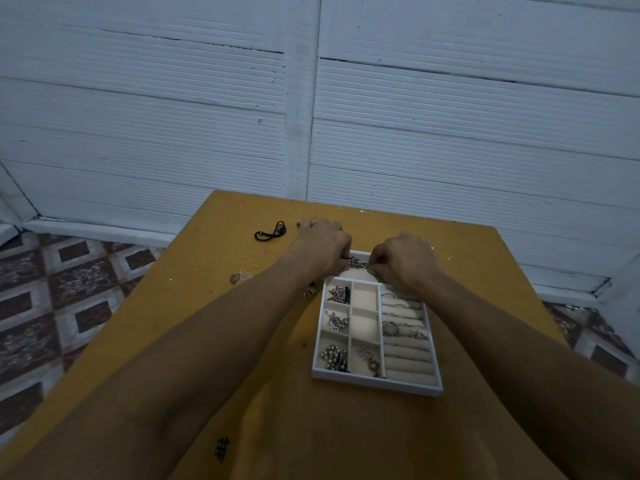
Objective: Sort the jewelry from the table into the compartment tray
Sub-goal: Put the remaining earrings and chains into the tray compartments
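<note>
Here, the left hand (322, 249) and right hand (403, 263) meet knuckles-up over the far, long compartment of the white compartment tray (377, 384). Their curled fingertips pinch a silver chain (358, 263) stretched between them. At ten o'clock from the hands a black looped cord (272, 232) lies on the mustard-yellow tabletop (194, 323). At eight o'clock sits a small silver trinket (240, 277). At six o'clock, a black hash-like mark (221, 448) is inked, unreadable as a word.

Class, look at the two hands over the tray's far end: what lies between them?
In the head view, a short silver chain spans the gap, pinched by the left hand and the right hand, above the far compartment of the tray.
</note>
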